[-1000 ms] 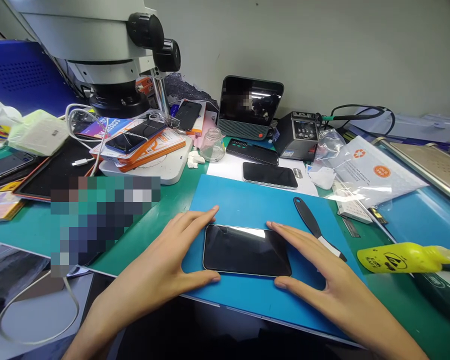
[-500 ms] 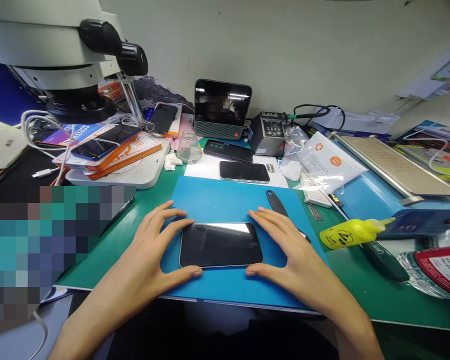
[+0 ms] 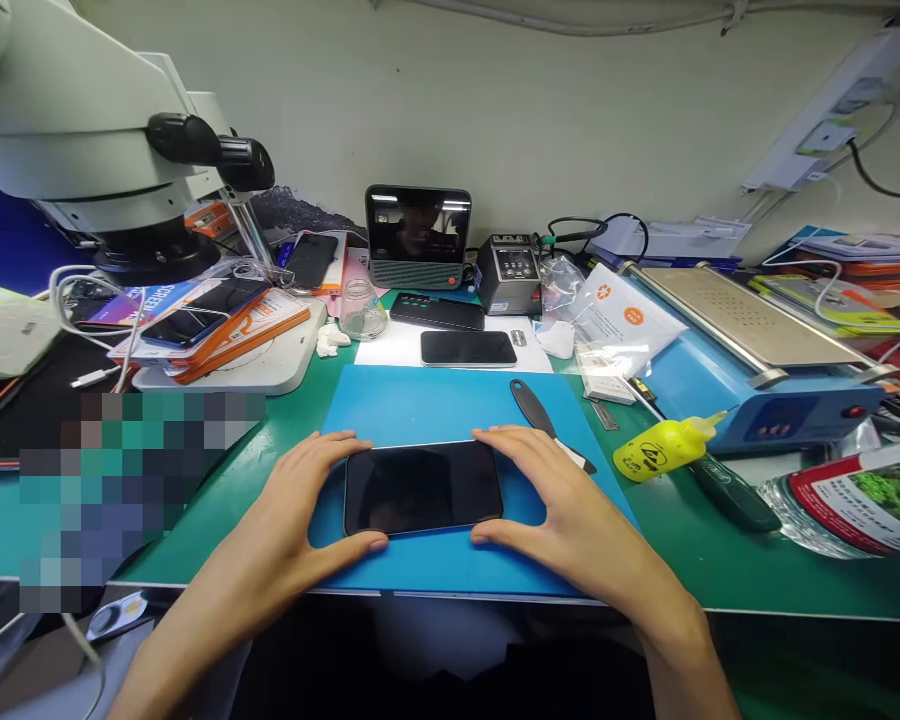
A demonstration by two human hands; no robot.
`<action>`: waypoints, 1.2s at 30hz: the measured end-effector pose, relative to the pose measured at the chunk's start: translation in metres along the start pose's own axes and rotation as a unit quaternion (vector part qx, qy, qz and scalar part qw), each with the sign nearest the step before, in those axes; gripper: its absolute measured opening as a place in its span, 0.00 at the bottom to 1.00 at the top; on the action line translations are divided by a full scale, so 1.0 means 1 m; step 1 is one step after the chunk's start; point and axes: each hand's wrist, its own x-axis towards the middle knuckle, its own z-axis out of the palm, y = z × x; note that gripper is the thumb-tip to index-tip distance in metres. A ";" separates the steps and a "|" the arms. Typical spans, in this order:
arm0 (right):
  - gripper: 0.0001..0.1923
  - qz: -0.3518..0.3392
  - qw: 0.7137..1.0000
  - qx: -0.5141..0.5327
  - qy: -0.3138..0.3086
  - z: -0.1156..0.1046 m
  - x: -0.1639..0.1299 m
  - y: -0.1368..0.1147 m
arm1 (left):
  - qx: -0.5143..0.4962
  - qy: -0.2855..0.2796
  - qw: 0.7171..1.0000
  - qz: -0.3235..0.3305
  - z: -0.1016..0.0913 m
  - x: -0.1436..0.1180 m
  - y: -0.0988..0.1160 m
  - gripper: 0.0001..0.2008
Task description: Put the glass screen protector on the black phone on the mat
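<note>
Blue mat (image 3: pixel 435 405) | 1 phone (image 3: pixel 422 487) btwn 2 hands: left hand (image 3: pixel 289 525), right hand (image 3: pixel 570 515)

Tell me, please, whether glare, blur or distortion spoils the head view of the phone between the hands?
Head view: the phone is sharp, its dark screen without strong glare; the left hand and right hand cast only soft shadows on the blue mat; wide-angle distortion bends the edges; a pixelated patch hides part of the left side.
</note>
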 end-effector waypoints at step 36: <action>0.34 -0.062 0.996 0.008 0.070 0.003 -0.004 -0.003 | -0.003 0.034 0.999 0.035 -0.005 -0.006 0.009 0.30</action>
